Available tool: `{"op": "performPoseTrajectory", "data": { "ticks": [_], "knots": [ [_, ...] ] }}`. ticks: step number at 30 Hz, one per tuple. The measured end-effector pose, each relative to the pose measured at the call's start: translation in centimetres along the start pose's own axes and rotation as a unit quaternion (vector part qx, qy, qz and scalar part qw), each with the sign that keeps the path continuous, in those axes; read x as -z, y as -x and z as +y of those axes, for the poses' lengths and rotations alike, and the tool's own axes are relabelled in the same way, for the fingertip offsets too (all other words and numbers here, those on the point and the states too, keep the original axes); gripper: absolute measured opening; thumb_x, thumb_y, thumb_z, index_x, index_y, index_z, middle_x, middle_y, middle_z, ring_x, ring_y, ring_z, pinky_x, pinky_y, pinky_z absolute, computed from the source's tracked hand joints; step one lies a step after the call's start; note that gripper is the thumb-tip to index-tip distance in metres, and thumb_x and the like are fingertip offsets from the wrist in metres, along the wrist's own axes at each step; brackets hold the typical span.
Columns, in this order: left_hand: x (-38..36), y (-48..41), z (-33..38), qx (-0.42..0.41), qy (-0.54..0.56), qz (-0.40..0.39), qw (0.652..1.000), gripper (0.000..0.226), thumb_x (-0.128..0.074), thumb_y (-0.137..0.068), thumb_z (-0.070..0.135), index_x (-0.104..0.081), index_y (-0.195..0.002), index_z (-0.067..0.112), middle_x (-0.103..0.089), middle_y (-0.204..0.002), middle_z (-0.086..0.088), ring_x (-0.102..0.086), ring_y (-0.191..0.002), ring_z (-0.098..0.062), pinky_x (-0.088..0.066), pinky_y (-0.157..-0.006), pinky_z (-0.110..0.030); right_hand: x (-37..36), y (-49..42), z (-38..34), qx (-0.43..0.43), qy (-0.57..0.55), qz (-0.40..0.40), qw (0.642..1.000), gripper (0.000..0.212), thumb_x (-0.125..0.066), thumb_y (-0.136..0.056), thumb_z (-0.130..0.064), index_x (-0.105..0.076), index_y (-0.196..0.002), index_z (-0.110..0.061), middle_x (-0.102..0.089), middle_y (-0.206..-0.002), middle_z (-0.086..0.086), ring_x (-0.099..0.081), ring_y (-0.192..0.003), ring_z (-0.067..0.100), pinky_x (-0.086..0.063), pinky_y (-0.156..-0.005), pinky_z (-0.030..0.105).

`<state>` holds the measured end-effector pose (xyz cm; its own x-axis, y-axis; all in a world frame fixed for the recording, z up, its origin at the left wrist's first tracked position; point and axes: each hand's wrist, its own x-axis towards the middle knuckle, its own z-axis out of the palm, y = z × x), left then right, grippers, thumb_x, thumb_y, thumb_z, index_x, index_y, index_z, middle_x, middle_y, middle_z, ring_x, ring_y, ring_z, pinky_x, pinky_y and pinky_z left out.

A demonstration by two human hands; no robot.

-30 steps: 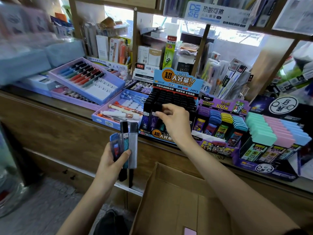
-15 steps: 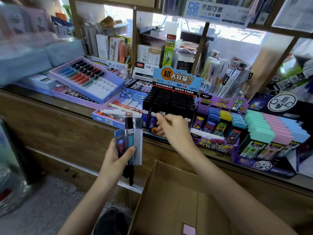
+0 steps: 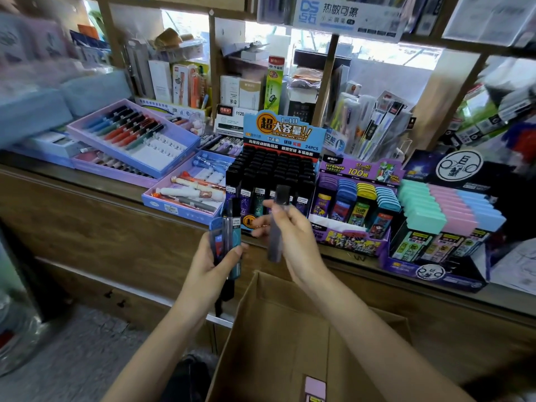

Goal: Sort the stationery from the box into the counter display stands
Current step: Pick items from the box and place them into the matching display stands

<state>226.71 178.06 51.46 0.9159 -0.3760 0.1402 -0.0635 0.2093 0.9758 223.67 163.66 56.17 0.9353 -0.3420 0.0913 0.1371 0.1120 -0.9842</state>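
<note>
One slim case (image 3: 280, 195) is pinched upright by the right hand (image 3: 294, 237) just in front of the black display stand (image 3: 272, 169), likely to be slotted in; several spare cases (image 3: 232, 236) are gripped ready in the left hand (image 3: 207, 264), below the stand's left corner

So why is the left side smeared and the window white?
Head view: the left edge is motion-blurred; the wide lens tilts the shelf post; daylight through the window blows out white; the right hand and its dark case are smeared; the black display stand is sharp.
</note>
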Motion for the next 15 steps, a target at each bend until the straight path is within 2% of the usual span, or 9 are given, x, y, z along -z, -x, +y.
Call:
{"op": "performPoseTrajectory", "data": {
  "ticks": [2,5,8,10,12,15],
  "knots": [
    [0.2,-0.1,0.0,-0.001,0.004,0.014,1.0,0.03,-0.062,-0.081,0.017,-0.053,-0.108,0.025,-0.067,-0.102,-0.007,-0.066,-0.093,-0.011,-0.052,-0.073,-0.014,0.9,-0.3,-0.6,-0.007,0.01,0.019,1.0,0.028,-0.034,-0.102,-0.03,-0.058,-0.108,-0.017,-0.055,-0.07,-0.001,-0.048,-0.057,0.011,-0.042,-0.057,0.022],
    [0.5,-0.2,0.1,0.001,0.005,0.013,1.0,0.028,-0.059,-0.083,0.009,-0.053,-0.107,0.023,-0.067,-0.098,-0.007,-0.067,-0.085,-0.007,-0.052,-0.07,-0.013,1.9,-0.7,-1.0,-0.04,0.017,0.026,0.999,0.041,-0.023,-0.102,-0.041,-0.06,-0.106,-0.024,-0.047,-0.069,-0.004,-0.039,-0.055,0.009,-0.034,-0.059,0.024],
    [0.9,-0.2,0.1,-0.002,0.007,0.011,1.0,0.029,-0.058,-0.083,0.009,-0.052,-0.108,0.022,-0.067,-0.098,-0.007,-0.068,-0.083,-0.006,-0.052,-0.07,-0.015,2.3,-0.8,-1.3,-0.037,0.022,0.032,0.999,0.025,-0.036,-0.102,-0.03,-0.059,-0.109,-0.025,-0.052,-0.078,-0.006,-0.051,-0.068,0.009,-0.043,-0.072,0.026],
    [1.1,-0.2,0.0,0.0,0.006,0.012,1.0,0.03,-0.058,-0.084,0.008,-0.052,-0.11,0.022,-0.068,-0.097,-0.006,-0.068,-0.083,-0.007,-0.052,-0.07,-0.014,2.5,-1.1,-1.7,0.002,0.057,0.025,0.998,0.014,-0.047,-0.098,-0.024,-0.059,-0.1,-0.03,-0.059,-0.085,-0.012,-0.059,-0.078,0.003,-0.048,-0.079,0.025],
    [1.3,-0.2,-0.1,0.004,0.007,0.015,1.0,0.029,-0.057,-0.086,0.008,-0.052,-0.11,0.022,-0.069,-0.097,-0.005,-0.068,-0.084,-0.008,-0.052,-0.069,-0.015,2.5,-1.7,-2.3,0.062,0.1,0.025,0.993,0.008,-0.057,-0.093,-0.019,-0.06,-0.096,-0.027,-0.062,-0.085,-0.011,-0.06,-0.078,-0.003,-0.049,-0.076,0.018],
    [1.7,-0.2,-0.2,0.006,0.004,0.025,1.0,0.026,-0.057,-0.087,0.008,-0.053,-0.109,0.022,-0.07,-0.094,-0.003,-0.068,-0.083,-0.009,-0.052,-0.069,-0.015,2.3,-3.0,-3.3,0.131,0.183,0.054,0.973,0.011,-0.069,-0.085,-0.018,-0.061,-0.088,-0.026,-0.064,-0.082,-0.007,-0.06,-0.073,-0.005,-0.048,-0.07,0.011]
  ]
}}
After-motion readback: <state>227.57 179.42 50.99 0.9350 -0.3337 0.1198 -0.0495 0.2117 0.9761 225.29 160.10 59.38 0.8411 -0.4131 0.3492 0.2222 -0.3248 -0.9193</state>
